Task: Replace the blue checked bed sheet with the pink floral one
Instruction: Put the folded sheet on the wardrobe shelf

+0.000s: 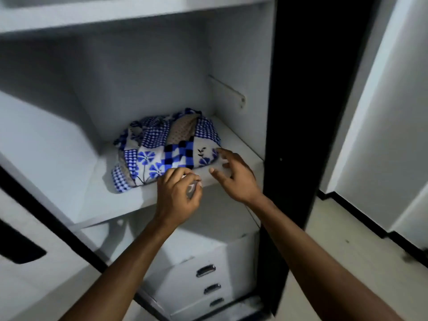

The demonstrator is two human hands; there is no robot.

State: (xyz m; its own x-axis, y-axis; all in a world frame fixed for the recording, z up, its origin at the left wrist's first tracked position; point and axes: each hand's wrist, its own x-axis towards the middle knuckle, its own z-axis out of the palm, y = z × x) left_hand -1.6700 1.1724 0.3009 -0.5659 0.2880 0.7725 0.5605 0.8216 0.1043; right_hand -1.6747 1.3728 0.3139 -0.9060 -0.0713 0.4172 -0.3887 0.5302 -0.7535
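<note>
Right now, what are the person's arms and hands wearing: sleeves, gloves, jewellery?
Nothing that shows. No sleeve appears anywhere up to the frame's edge. The left hand and right hand are ungloved, and no watch, bracelet or ring is visible.

A: Whereabouts of the blue checked bed sheet (pixel 166 147)?

B: On 1 white shelf (pixel 108 200), toward the back and right of centre, near the right side wall but not against it.

A: Folded?

B: Hardly. Bunched into 1 loose, rounded bundle, higher at the back, with the front edge flat on the board and set back a little from the shelf's lip.

A: Pattern?

B: Patchwork. Small blue-and-white checks over most panels, and 1 bolder patch of blue, black and white squares at front centre. Blue flowers on white at front left, a dark leafy sprig at front right, brown dotted panels near the top.
</note>
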